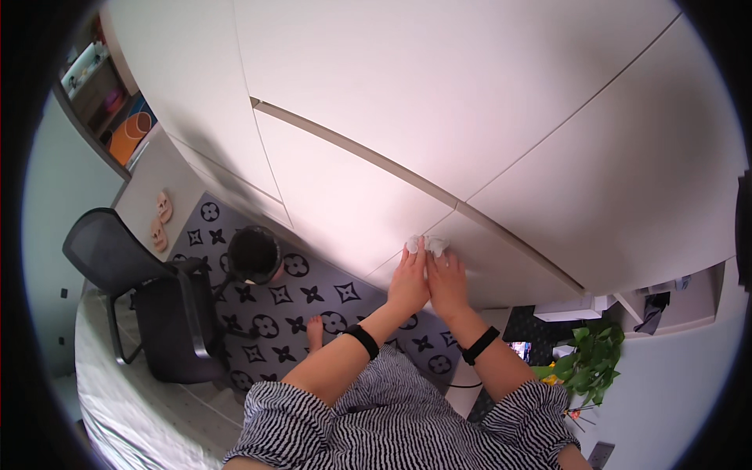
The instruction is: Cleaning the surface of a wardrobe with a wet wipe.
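Note:
Both of my hands reach forward side by side to the lower part of a white cabinet front (pixel 329 184). A crumpled white tissue or thin cloth (pixel 435 246) shows at the fingertips, pressed against the panel; whether it is one piece or two I cannot tell. My left hand (pixel 408 280) has its fingers together on the left part of the white material. Close against it, my right hand (pixel 446 285) bends its fingers over the right part. The hands are just below a beige recessed handle strip (pixel 368 160), near the seam between two panels. Each wrist wears a black band.
At the left stand a black mesh office chair (pixel 168 313) and a dark bin (pixel 254 254) on a grey patterned mat (pixel 313 294). Pink slippers (pixel 160 219) lie beyond the chair. To the right are a leafy green plant (pixel 595 360) and an open shelf (pixel 689 309).

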Available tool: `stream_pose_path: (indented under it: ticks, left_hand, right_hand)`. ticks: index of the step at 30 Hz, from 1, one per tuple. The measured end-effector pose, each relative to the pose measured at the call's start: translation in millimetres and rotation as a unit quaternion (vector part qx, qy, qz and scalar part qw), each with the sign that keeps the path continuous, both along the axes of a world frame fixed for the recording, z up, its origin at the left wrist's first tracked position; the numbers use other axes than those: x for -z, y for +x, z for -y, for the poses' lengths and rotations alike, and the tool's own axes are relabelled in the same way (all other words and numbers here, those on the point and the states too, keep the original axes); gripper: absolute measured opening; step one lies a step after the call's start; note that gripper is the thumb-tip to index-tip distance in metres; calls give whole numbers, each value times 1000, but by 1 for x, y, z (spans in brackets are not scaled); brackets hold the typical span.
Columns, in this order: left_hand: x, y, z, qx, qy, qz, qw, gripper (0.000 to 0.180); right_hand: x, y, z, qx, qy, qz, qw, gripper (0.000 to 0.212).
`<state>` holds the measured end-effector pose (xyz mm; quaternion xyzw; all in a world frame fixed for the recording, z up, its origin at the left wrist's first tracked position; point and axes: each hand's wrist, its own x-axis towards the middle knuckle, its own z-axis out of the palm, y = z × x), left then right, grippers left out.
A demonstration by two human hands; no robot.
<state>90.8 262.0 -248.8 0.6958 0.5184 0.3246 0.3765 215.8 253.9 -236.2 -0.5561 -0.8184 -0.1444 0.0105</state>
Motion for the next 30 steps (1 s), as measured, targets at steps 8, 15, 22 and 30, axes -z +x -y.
stream_pose_path:
  ticks: [8, 15, 22, 30]
  left_hand:
    - [9, -9, -5, -26, -48, 95, 994, 85]
    - [-8, -6, -13, -85, -24, 395, 914, 53]
    - [-22, -19, -43, -236, -55, 351, 904, 35]
    - [-6, -73, -77, -222, -112, 384, 889, 18]
  right_hand:
    - [-3, -8, -1, 1, -37, -58, 998, 54]
    - [-28, -22, -23, -42, 114, -75, 990, 47]
    - [-33, -34, -41, -124, 164, -83, 975, 40]
    - [-68, -76, -52, -112, 123, -38, 985, 41]
